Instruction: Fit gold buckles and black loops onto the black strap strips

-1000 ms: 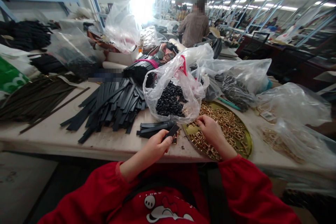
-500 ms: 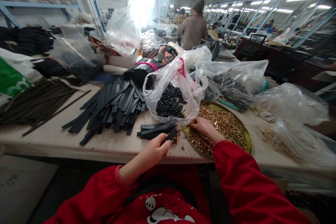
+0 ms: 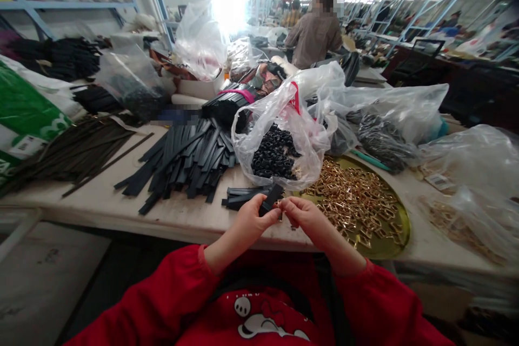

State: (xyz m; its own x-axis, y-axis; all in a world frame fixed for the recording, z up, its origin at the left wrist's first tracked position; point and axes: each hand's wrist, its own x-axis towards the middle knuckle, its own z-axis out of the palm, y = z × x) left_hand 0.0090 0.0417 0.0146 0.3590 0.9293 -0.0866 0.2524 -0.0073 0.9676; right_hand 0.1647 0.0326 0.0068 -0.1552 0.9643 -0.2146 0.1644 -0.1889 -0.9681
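Note:
My left hand [image 3: 252, 221] is closed around a short black strap [image 3: 273, 194], whose flat end sticks up past the thumb. Fingertips of my right hand [image 3: 306, 217] are pinched on a small gold buckle [image 3: 279, 204], mostly hidden, right against the strap. Just behind my left hand lies a small stack of black straps [image 3: 242, 197]. A brass-coloured round tray [image 3: 391, 248] heaped with gold buckles [image 3: 352, 200] is to the right of my right hand. Beyond both hands stands a clear plastic bag [image 3: 243, 159] of small black loops [image 3: 271, 154].
A large fan of black straps [image 3: 182, 162] spreads over the table [image 3: 162, 224] at left, with dark brown strips [image 3: 89, 148] farther left. Several plastic bags [image 3: 466, 162] crowd the right side. A person [image 3: 314, 38] is farther back, facing away.
My right hand has moved left from the tray to my left hand, carrying a gold buckle to the strap. The view has shifted slightly, so the table's things appear farther right.

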